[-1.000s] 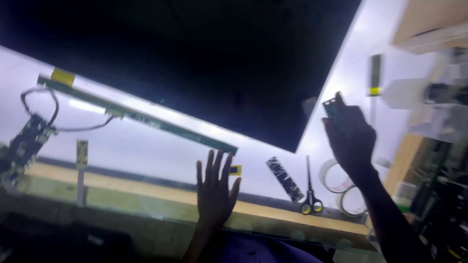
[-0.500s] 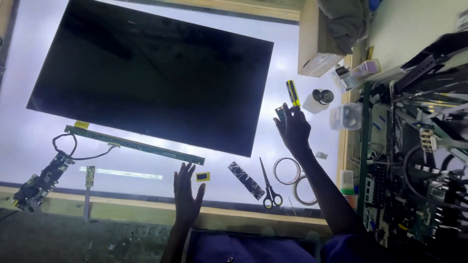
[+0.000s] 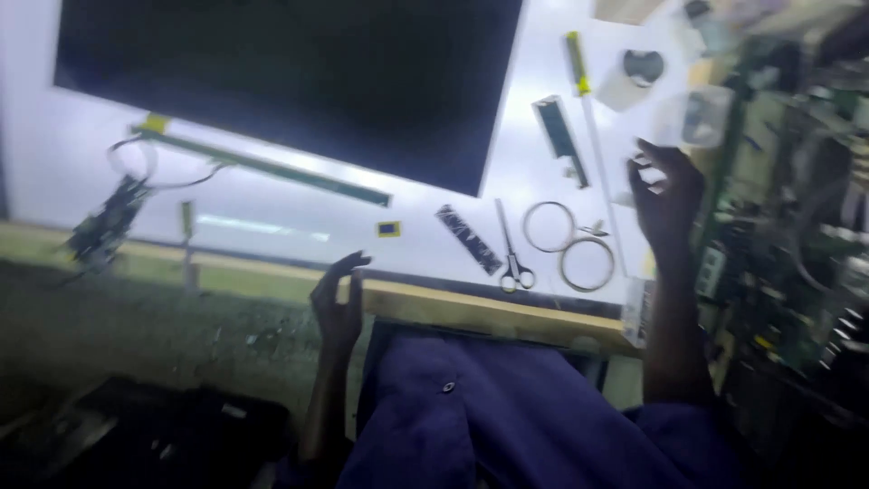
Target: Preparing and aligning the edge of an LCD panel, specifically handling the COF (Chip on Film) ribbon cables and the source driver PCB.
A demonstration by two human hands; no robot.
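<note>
Fingers [image 3: 654,161] of the right hand [image 3: 668,195] spread open above the worktop [image 3: 272,204], empty; the left hand [image 3: 337,303] hangs open at its front edge. Nearest lie two thin wire rings [image 3: 568,244], near the scissors [image 3: 512,249]: light, springy, best pinched at the rim.
</note>
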